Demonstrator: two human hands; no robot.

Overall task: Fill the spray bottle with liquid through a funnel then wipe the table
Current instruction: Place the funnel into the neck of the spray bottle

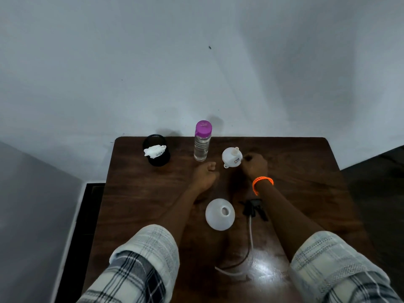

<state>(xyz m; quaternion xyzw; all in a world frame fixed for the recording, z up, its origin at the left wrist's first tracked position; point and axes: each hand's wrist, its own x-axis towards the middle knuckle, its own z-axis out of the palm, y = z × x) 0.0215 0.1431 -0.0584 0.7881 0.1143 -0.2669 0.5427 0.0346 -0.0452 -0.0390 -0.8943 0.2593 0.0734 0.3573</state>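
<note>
The white funnel (pixel 231 157) lay upside down on the counter (pixel 295 171), touching the right hand (pixel 254 165), whose curled fingers hid their grip. It looked light, stiff and slippery, best pinched at the rim; the left hand (pixel 204 173) rested loosely curled, holding nothing.

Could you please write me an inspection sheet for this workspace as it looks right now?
Surface: dark wooden table, with a bright glare patch at its near edge.
Job's things: open white spray bottle stands uncapped; black spray head with its dip tube lies beside it; white funnel sits upside down; purple-capped water bottle stands upright, capped; black cup holds a white cloth.
Clutter: nothing seen.
Hands: left hand loosely curled, holding nothing; right hand beside the funnel, fingers curled, grip unclear.
Cables: nothing seen apart from the dip tube.
Surroundings: grey wall behind; dark floor at both sides.
</note>
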